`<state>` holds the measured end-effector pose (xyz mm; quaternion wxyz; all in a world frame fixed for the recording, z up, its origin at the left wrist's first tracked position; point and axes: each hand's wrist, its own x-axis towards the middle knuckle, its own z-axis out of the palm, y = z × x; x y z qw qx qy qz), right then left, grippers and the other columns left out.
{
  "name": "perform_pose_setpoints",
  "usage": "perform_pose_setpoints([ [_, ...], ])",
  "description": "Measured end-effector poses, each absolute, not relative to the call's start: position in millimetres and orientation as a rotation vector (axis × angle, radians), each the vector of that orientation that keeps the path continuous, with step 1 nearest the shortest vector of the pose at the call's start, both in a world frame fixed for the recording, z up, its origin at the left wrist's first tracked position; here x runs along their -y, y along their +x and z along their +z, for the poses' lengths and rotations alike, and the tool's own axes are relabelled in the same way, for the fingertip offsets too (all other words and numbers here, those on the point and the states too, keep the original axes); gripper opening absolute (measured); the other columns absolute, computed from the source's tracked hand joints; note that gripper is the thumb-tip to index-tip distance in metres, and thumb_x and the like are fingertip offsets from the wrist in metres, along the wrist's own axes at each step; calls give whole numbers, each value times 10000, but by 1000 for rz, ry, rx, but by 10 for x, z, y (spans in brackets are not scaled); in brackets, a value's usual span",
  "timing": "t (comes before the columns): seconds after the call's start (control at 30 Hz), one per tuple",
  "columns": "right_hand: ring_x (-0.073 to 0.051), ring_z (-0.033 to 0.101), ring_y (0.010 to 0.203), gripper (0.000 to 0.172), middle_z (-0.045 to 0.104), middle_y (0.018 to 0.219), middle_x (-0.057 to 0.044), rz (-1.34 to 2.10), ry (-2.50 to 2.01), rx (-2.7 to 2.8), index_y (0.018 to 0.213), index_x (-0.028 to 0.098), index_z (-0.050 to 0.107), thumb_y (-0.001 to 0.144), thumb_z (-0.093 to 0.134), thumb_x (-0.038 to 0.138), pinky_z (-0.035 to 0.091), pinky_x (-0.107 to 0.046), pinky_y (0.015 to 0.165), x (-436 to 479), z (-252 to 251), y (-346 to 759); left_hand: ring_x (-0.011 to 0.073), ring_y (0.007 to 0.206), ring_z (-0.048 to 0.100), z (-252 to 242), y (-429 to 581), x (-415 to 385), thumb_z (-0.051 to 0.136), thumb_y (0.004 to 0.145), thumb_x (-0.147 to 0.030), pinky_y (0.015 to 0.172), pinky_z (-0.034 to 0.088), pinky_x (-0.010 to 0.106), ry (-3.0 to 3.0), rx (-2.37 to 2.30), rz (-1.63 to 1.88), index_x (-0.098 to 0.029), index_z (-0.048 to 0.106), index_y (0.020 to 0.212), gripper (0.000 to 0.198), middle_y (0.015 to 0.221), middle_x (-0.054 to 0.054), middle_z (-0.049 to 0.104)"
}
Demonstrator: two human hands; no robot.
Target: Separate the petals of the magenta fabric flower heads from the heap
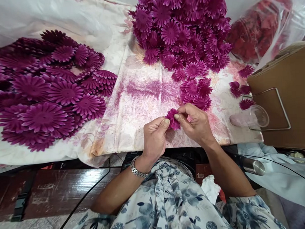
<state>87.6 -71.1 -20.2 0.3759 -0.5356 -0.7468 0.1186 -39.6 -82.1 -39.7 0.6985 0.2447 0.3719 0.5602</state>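
My left hand (155,134) and my right hand (195,123) meet above the front edge of the cloth-covered table. Between their thumbs and fingers they pinch a small purple artificial flower (173,119), partly covered by the fingertips. Just beyond my right hand lie several purple flowers (196,89), which run up to a tall heap of purple flowers (179,30). To the left spreads a pile of larger flat purple petal layers (44,115), stacked on one another.
Purple specks (151,89) cover the middle of the tablecloth (110,129). On the right lie a clear plastic cup (260,116), a bent metal wire (283,106) and loose flowers (246,104) beside a cardboard box (284,93). Behind these sits a plastic bag of red petals (257,30).
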Motion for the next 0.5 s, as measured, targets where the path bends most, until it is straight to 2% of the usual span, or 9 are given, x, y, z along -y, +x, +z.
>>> perform_pose_setpoints([
  [0.1, -117, 506, 591, 119, 566, 656, 4, 33, -1534, 1779, 735, 186, 564, 845, 529, 215, 408, -262, 554, 580, -175, 1151, 65, 507, 363, -385, -387, 820, 773, 613, -353, 507, 316, 202, 533, -845, 1268, -129, 550, 486, 341, 483, -36, 433],
  [0.17, -160, 537, 695, 100, 596, 743, -34, -225, -1667, 1699, 814, 190, 601, 846, 536, 259, 434, -315, 634, 488, -115, 1351, 62, 499, 349, -377, -384, 814, 779, 599, -368, 500, 314, 201, 521, -848, 1269, -131, 532, 477, 364, 476, -42, 410],
  [0.23, -212, 546, 842, 193, 605, 881, -76, -378, -1715, 1681, 956, 192, 611, 821, 584, 326, 441, -385, 740, 444, -44, 1459, 65, 508, 361, -371, -383, 808, 775, 601, -379, 510, 331, 205, 517, -841, 1260, -130, 541, 487, 360, 488, -37, 423],
  [0.3, -213, 548, 869, 281, 600, 938, -86, -266, -1660, 1752, 1033, 193, 596, 809, 605, 363, 452, -390, 753, 471, 5, 1416, 70, 518, 375, -371, -384, 804, 767, 611, -385, 519, 346, 209, 515, -837, 1247, -130, 558, 503, 347, 503, -30, 445],
  [0.33, -194, 555, 831, 258, 605, 912, -74, -119, -1596, 1827, 1010, 195, 602, 814, 602, 362, 461, -363, 725, 506, 13, 1342, 71, 522, 380, -372, -385, 803, 762, 619, -385, 520, 347, 209, 519, -835, 1241, -130, 567, 512, 338, 510, -27, 454],
  [0.4, -145, 547, 715, 149, 602, 786, -31, 210, -1437, 1975, 867, 195, 610, 828, 591, 338, 459, -294, 641, 597, -10, 1138, 71, 527, 381, -379, -389, 804, 755, 633, -378, 511, 336, 204, 524, -831, 1234, -131, 579, 525, 321, 520, -24, 462],
  [0.5, -109, 510, 624, 163, 548, 651, 15, 392, -1316, 2022, 713, 190, 550, 820, 604, 302, 424, -246, 578, 701, -100, 872, 68, 517, 367, -392, -393, 809, 754, 638, -355, 491, 308, 200, 532, -824, 1229, -131, 566, 503, 322, 505, -27, 445],
])
